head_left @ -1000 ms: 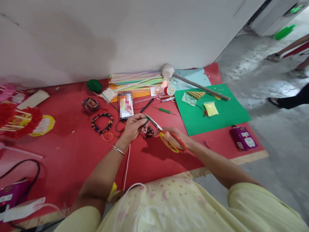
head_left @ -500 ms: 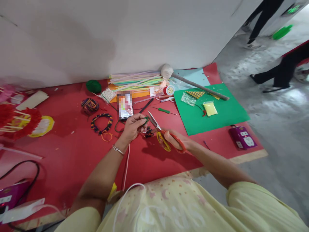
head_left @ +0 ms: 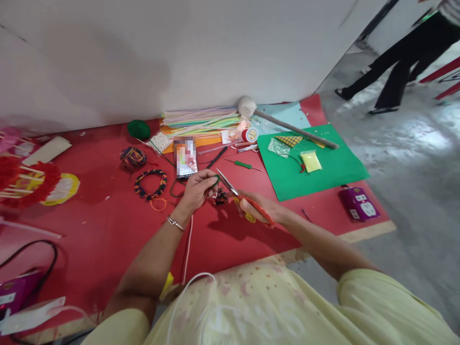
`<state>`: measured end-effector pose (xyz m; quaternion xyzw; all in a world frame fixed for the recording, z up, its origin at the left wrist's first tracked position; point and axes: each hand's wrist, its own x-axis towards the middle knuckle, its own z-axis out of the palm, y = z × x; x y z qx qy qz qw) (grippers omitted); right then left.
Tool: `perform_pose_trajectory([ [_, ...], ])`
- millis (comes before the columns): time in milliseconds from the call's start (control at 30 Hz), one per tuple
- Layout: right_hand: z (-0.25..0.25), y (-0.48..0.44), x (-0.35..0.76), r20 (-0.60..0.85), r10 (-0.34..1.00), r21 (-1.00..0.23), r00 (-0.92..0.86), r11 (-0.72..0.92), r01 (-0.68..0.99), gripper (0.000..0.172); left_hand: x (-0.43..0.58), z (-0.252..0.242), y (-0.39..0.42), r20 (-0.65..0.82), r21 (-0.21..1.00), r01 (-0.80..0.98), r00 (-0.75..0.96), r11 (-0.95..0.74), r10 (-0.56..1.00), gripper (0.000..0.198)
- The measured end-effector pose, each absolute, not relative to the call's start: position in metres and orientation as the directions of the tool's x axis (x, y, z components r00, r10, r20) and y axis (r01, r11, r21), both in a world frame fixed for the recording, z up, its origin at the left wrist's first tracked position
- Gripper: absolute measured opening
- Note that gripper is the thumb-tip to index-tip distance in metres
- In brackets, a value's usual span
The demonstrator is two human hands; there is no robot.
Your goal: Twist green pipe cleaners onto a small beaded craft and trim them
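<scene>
My left hand (head_left: 200,188) pinches a small green yarn piece (head_left: 216,180) between thumb and fingers. In my right hand (head_left: 256,205) are scissors (head_left: 228,183) with red and yellow handles; their blades are nearly closed and point toward the green piece. A dark multicoloured yarn bundle (head_left: 220,196) hangs between my hands. Beyond my left hand lies a phone (head_left: 186,158) with a partly blurred screen. To the left are a braided yarn ring (head_left: 151,185), a multicoloured yarn ball (head_left: 132,158) and a green yarn ball (head_left: 138,129).
On the red table (head_left: 104,230) are pipe cleaners (head_left: 201,120), a green sheet (head_left: 287,184) with small packets, a stick with a white ball end (head_left: 247,106), a green-handled hook (head_left: 243,165) and a purple power socket (head_left: 358,204). Another person's legs (head_left: 402,62) show at upper right.
The scissors' blades have closed and the handles have drawn together in my right hand. My left hand has hardly moved. People in the background have shifted position.
</scene>
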<state>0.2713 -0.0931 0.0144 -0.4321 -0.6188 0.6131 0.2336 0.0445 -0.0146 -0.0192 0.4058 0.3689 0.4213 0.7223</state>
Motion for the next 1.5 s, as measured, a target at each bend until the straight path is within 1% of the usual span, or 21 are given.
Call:
perform_pose_trajectory([
  [200,0.019,-0.094,0.263,-0.312,0.844,-0.935,-0.436,-0.192,0.297,0.071,0.046,-0.016,-0.016,-0.186,0.899,-0.303,0.387,0.315,0.903,0.027],
  [267,0.022,-0.093,0.267,-0.286,0.872,-0.929,-0.396,-0.152,0.337,0.068,0.046,-0.015,-0.015,-0.187,0.898,-0.313,0.367,0.31,0.911,0.029],
  [333,0.025,-0.09,0.278,-0.216,0.926,-0.867,-0.311,-0.035,0.497,0.064,0.045,-0.015,-0.013,-0.187,0.892,-0.339,0.327,0.299,0.926,0.03],
  [367,0.026,-0.089,0.286,-0.174,0.955,-0.772,-0.242,0.021,0.636,0.06,0.045,-0.016,-0.012,-0.182,0.888,-0.357,0.307,0.29,0.934,0.03],
  [400,0.027,-0.087,0.295,-0.135,0.979,-0.613,-0.15,0.036,0.789,0.058,0.045,-0.017,-0.011,-0.174,0.885,-0.374,0.291,0.279,0.941,0.029],
  [433,0.026,-0.087,0.306,-0.097,0.995,-0.419,-0.031,-0.013,0.908,0.056,0.044,-0.018,-0.01,-0.165,0.882,-0.386,0.282,0.269,0.945,0.029],
  [500,0.024,-0.087,0.326,-0.072,0.99,-0.124,0.125,-0.133,0.983,0.057,0.045,-0.022,-0.008,-0.147,0.881,-0.397,0.284,0.256,0.947,0.03],
  [533,0.023,-0.089,0.334,-0.079,0.987,-0.052,0.141,-0.145,0.988,0.057,0.045,-0.023,-0.008,-0.14,0.882,-0.398,0.291,0.253,0.946,0.031],
  [600,0.023,-0.092,0.344,-0.062,0.989,-0.012,0.137,-0.138,0.99,0.05,0.047,-0.025,-0.007,-0.125,0.887,-0.394,0.302,0.243,0.945,0.033],
  [667,0.025,-0.093,0.341,0.045,0.989,-0.05,0.138,-0.136,0.99,0.038,0.049,-0.025,-0.008,-0.106,0.895,-0.385,0.311,0.227,0.944,0.036],
  [700,0.027,-0.091,0.333,0.114,0.985,-0.106,0.131,-0.12,0.987,0.035,0.05,-0.025,-0.009,-0.099,0.899,-0.378,0.313,0.22,0.945,0.037],
  [767,0.032,-0.082,0.31,0.213,0.975,-0.332,0.07,0.004,0.943,0.033,0.052,-0.024,-0.01,-0.098,0.906,-0.365,0.311,0.214,0.945,0.039],
  [833,0.033,-0.066,0.28,0.229,0.972,-0.62,-0.053,0.188,0.762,0.03,0.052,-0.023,-0.011,-0.099,0.908,-0.363,0.303,0.211,0.948,0.039],
  [867,0.032,-0.057,0.265,0.218,0.973,-0.731,-0.072,0.211,0.649,0.031,0.052,-0.023,-0.011,-0.099,0.907,-0.365,0.301,0.21,0.949,0.039],
  [933,0.028,-0.04,0.239,0.184,0.978,-0.855,-0.102,0.21,0.474,0.034,0.051,-0.022,-0.012,-0.098,0.905,-0.37,0.3,0.211,0.949,0.041],
  [1033,0.017,-0.027,0.222,0.169,0.978,-0.881,-0.126,0.207,0.425,0.031,0.05,-0.021,-0.011,-0.106,0.899,-0.382,0.288,0.215,0.952,0.043],
  [1167,0.007,-0.029,0.232,0.14,0.987,-0.798,-0.073,0.156,0.582,0.041,0.05,-0.023,-0.007,-0.128,0.903,-0.373,0.241,0.214,0.962,0.04],
  [1233,0.006,-0.033,0.236,0.169,0.983,-0.768,-0.072,0.177,0.616,0.041,0.051,-0.026,-0.007,-0.133,0.923,-0.328,0.221,0.202,0.966,0.037],
  [1367,0.006,-0.034,0.23,0.306,0.945,-0.785,-0.118,0.321,0.53,0.028,0.053,-0.032,-0.008,-0.074,0.962,-0.24,0.228,0.13,0.971,0.029],
  [1433,0.004,-0.031,0.224,0.294,0.947,-0.825,-0.13,0.32,0.466,0.027,0.053,-0.033,-0.009,-0.051,0.973,-0.21,0.224,0.099,0.973,0.028],
  [1500,0.0,-0.028,0.22,0.238,0.968,-0.89,-0.077,0.25,0.382,0.027,0.053,-0.032,-0.01,-0.041,0.98,-0.18,0.219,0.082,0.975,0.026],
])
